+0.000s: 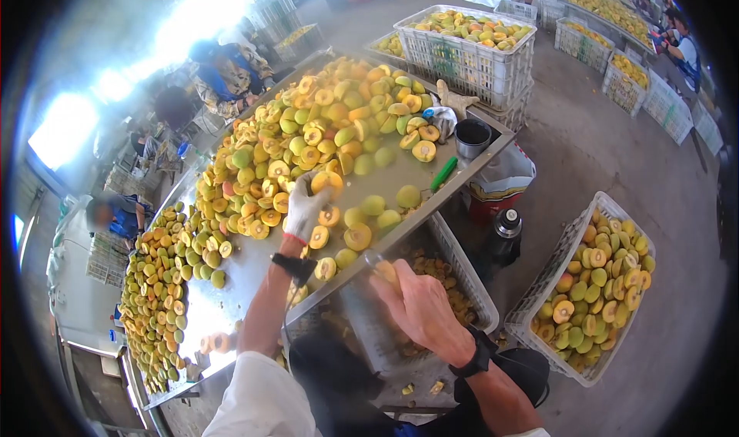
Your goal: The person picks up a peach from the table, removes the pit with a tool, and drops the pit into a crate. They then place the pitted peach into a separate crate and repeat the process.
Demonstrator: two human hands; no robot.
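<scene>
My left hand [308, 202], in a white glove, is closed on a yellow fruit half [327, 184] over the metal table [369, 187]. Around it lie many halved yellow-green fruits [289, 140], some cut side up with brown centres. Bare and near the table's front edge, my right hand [419, 302] is wrapped round a tool [385, 273] with a light handle; its far end is blurred. Under that hand is a crate of small fruit pieces [443, 283].
A green-handled knife [444, 173] and a dark cup [473, 137] sit at the table's right edge. A thermos [505, 229] stands beside a crate of halves [593, 291]. Stacked full crates [466, 60] stand behind. A co-worker [223, 75] is across the table.
</scene>
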